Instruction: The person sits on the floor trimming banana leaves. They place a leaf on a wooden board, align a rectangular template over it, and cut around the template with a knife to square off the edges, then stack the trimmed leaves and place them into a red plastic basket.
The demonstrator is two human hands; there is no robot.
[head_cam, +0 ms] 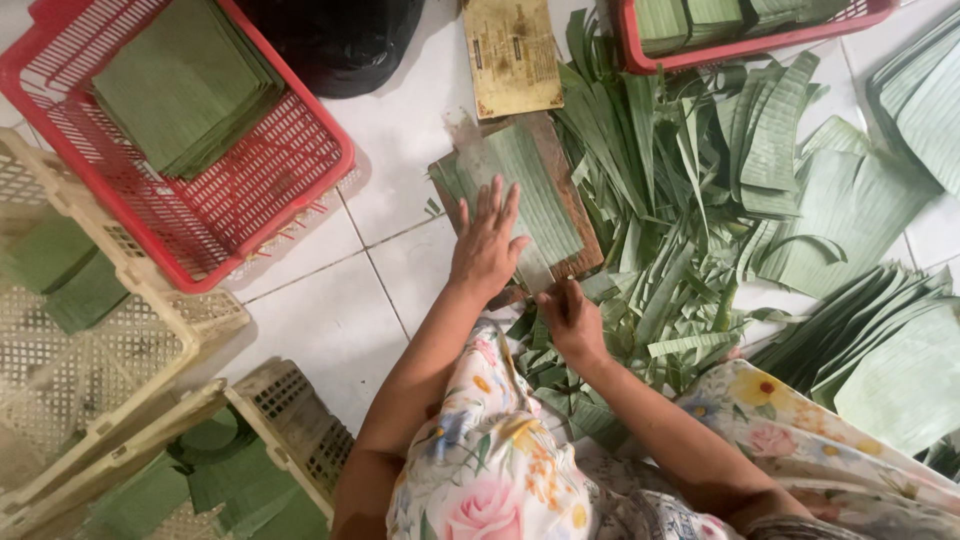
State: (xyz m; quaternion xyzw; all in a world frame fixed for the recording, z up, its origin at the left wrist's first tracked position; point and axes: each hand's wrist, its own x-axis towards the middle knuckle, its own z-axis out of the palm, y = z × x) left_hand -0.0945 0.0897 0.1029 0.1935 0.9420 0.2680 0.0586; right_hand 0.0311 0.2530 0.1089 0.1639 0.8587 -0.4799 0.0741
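At frame centre, left hand [487, 245] flat, fingers spread, pins thin, tearable banana leaf [535, 190] on board [570, 215]; right hand [570, 320] closed around a small, unclear tool.

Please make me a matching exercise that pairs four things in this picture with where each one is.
Things:
1. left hand
2. right hand
3. red plastic mesh basket
4. cream plastic lattice crate

Places:
A. at the near edge of the brown wooden cutting board
B. left edge of the view, holding a few green leaf pieces
C. flat on the green leaf strip on the board
D. upper left, holding a stack of cut green leaf squares

Pairs: 1-C, 2-A, 3-D, 4-B
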